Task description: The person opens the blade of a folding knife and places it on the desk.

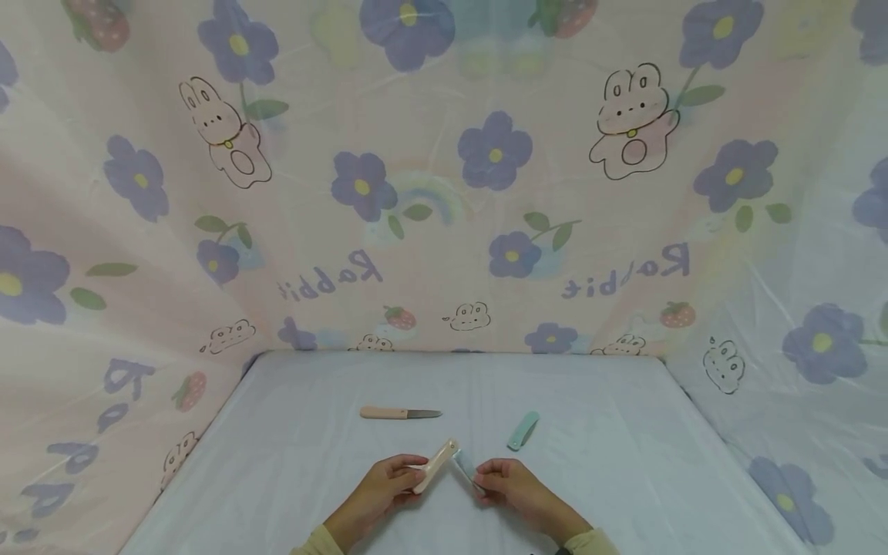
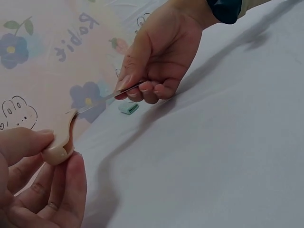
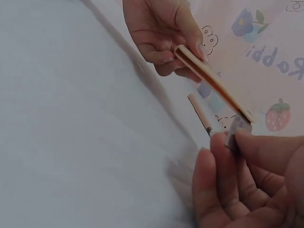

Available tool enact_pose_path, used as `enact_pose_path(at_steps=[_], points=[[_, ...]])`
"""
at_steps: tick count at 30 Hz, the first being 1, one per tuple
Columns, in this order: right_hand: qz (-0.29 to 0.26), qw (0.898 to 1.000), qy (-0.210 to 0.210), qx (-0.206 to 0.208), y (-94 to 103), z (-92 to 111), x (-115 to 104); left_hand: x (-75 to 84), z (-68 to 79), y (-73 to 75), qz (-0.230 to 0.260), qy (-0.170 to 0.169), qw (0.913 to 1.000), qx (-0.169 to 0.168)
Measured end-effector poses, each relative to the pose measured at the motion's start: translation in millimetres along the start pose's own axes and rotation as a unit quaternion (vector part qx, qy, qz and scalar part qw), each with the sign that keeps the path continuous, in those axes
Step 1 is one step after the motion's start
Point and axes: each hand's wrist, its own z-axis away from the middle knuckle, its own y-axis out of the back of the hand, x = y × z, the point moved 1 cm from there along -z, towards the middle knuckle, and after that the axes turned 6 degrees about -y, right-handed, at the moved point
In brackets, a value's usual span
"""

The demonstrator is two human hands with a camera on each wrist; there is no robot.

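Observation:
Both hands hold one folding knife (image 1: 436, 465) with a cream handle, its blade partly swung out so that handle and blade form an angle. My left hand (image 1: 388, 487) pinches the handle near its lower end between thumb and fingers. At the other side, my right hand (image 1: 512, 487) pinches the metal blade (image 2: 100, 100) between thumb and fingertips. A slot runs along the handle (image 3: 213, 84) in the right wrist view. The blade's tip is hidden by the right fingers.
Beyond the hands, a knife with a peach handle (image 1: 385, 413) lies on the white-covered table (image 1: 291, 385), its blade pointing right. A folded mint-green knife (image 1: 523, 431) lies to the right. Patterned curtains (image 1: 430, 293) rise at the back and sides.

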Motion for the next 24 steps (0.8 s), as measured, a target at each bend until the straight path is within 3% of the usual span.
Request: enact_pose_path(at_steps=[10, 24], points=[[0.068, 0.997, 0.018, -0.013, 13.9, 5.8, -1.6, -1.1, 2.3, 5.8, -0.021, 0.032, 0.9993, 0.004], [0.14, 0.989, 0.024, -0.047, 24.9, 13.2, -17.1, 6.2, 5.6, 10.8, -0.02, 0.022, 0.9973, -0.068]])
